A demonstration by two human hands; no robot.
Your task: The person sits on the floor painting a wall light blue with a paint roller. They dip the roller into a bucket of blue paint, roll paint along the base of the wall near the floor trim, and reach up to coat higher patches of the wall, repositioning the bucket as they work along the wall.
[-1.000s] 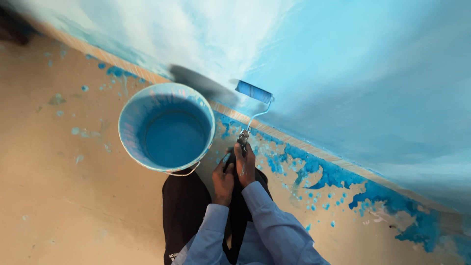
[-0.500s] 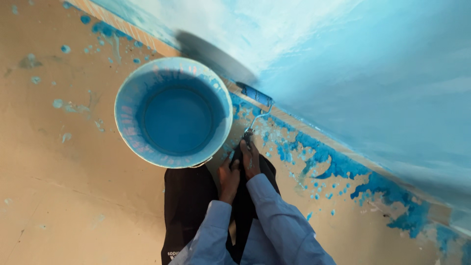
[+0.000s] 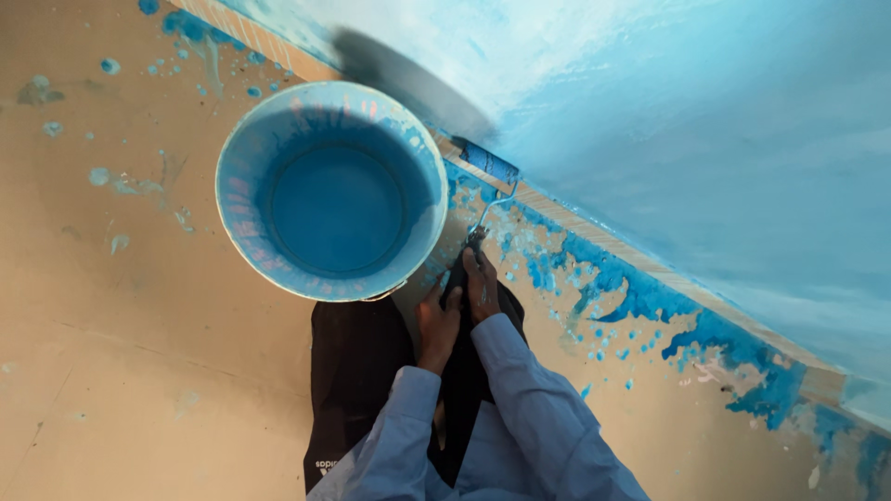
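Both hands close together on one handle: the left hand [image 3: 436, 325] wraps the lower end of the dark grip, and the right hand [image 3: 483, 286] clamps it just above, fingers curled round. From that grip a thin bent wire runs up and away from the hands to the paint roller [image 3: 489, 163], whose blue sleeve lies against the foot of the wall, right where wall and floor meet.

Starting at the left, the tan floor [image 3: 111, 353] carries scattered pale blue spots. Next comes the bucket [image 3: 243, 243], round, smeared with blue on its inner wall and holding blue paint at the bottom; it sits just to the left of the hands, its rim near the left knuckles, with the roller beyond its upper right edge. Below the hands are dark trousers and light blue sleeves. Further right, heavier blue splashes [image 3: 650, 301] spread over the floor along the skirting strip, and the blue wall [image 3: 705, 121] fills the upper right.
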